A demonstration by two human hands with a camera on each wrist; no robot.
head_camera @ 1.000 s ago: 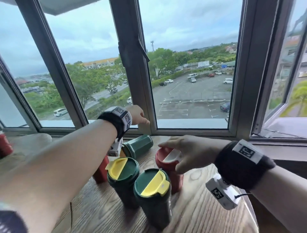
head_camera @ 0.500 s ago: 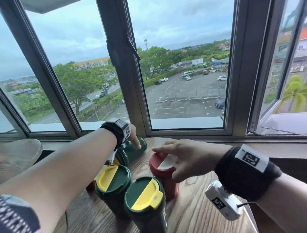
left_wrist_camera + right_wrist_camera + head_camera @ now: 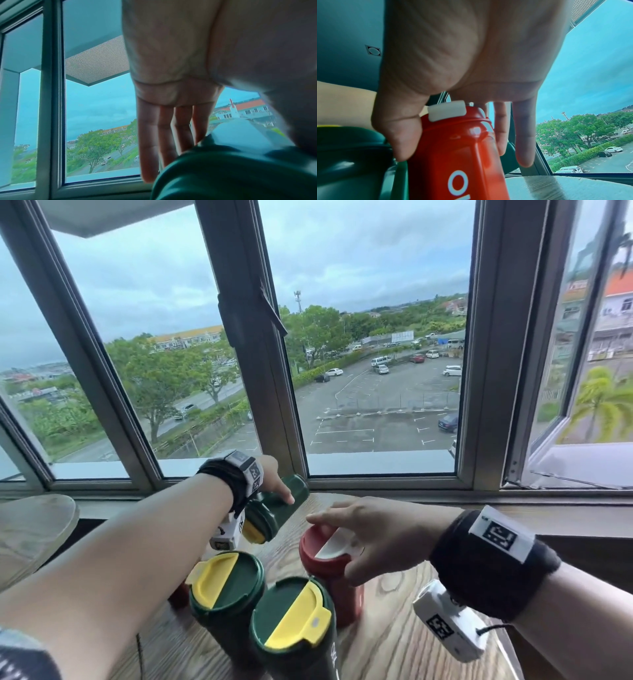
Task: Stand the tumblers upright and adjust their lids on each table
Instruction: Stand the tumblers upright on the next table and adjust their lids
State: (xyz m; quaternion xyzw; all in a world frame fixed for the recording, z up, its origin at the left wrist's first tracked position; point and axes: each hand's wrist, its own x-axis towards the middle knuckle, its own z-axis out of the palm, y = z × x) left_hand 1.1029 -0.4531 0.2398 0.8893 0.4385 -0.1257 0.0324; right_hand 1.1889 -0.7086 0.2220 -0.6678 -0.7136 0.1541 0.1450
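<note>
**Fallen green tumbler being taken hold of while the red tumbler is being steadied**

The left fingers (image 3: 181, 132) are being laid nearly straight over the fallen green tumbler (image 3: 277, 508), thumb to its near side, by the left hand (image 3: 274, 477); a closed grasp cannot be confirmed. The red lid (image 3: 325, 546) with its white flap (image 3: 447, 110) is being spanned from above by the right hand (image 3: 370, 535), thumb and fingertips lightly curled against the rim of the red tumbler (image 3: 453, 155). The fallen tumbler is lying near the window on the wooden table (image 3: 394, 645), lid toward the person. It is judged rigid, smooth, light and liable to roll; mid-body is the advised hold. Two upright green tumblers (image 3: 226, 587) with yellow flaps are standing close in front and are limiting the swing space.
</note>
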